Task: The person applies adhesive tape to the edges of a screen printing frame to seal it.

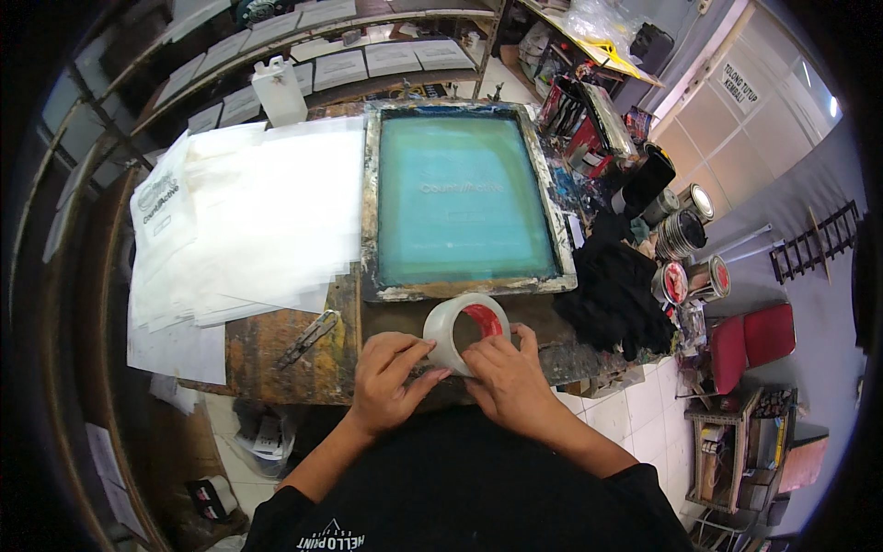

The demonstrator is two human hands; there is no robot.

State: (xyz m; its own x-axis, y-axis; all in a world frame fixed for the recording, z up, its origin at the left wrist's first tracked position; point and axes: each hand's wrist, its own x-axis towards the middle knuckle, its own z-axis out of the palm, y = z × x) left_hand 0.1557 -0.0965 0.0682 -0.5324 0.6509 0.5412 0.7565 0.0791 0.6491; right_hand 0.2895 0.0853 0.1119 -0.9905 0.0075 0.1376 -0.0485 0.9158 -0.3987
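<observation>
From where I stand: L hand (382, 382) is half curled, w/ thumb & forefinger tips at the left side of a wide clear tape roll (443, 333); R hand (515, 382) is loosely bent, fingers over the roll's near right rim; can't tell if any tip goes inside the red core (486, 319). So the roll sits btwn both hands, just fwd of the wearer's body, by the table's near edge; resting or lifted, can't tell. Key relation: the roll's axis runs sideways w/ a tilt, hole facing up & right, i.e. twd R hand, outer band twd L hand; both touch it, neither clearly nearer, tho R hand covers more of it. Approx. level w/ L hand, out left, a metal hand tool (310, 339) lies diag. on the wooden table (248, 345). Just beyond the roll: a screen frame (372, 202) w/ blue-green mesh (460, 221), long axis pointing away; paper stack (276, 202) to its left, black cloth (612, 285) to its right. Farther: paint cans (681, 235), white jug (279, 92), then a rack w/ sheets (386, 60) at the back.
</observation>
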